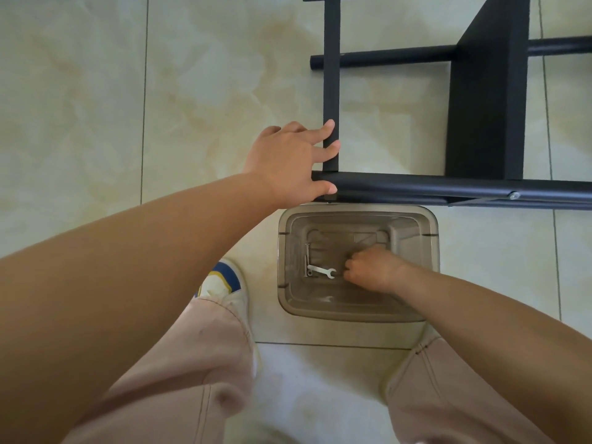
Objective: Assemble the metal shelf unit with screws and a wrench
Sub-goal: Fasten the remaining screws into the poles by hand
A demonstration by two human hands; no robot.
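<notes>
A black metal shelf frame (416, 184) lies on its side on the tiled floor, with a flat black shelf panel (487, 107) fixed between its tubes. My left hand (288, 161) holds the frame's near corner, fingers round the upright bar (331, 75) and thumb on the horizontal tube. Below it stands a translucent plastic bin (355, 315). A small silver wrench (322, 270) and a long screw (307, 261) lie on the bin's bottom. My right hand (371, 267) reaches into the bin beside the wrench, fingers curled downward; what they hold is hidden.
A silver bolt head (514, 196) shows on the frame's lower tube at right. My legs in pink trousers and a white-and-blue shoe (224, 280) stand on either side of the bin. Pale marble floor tiles (192, 75) spread out to the left.
</notes>
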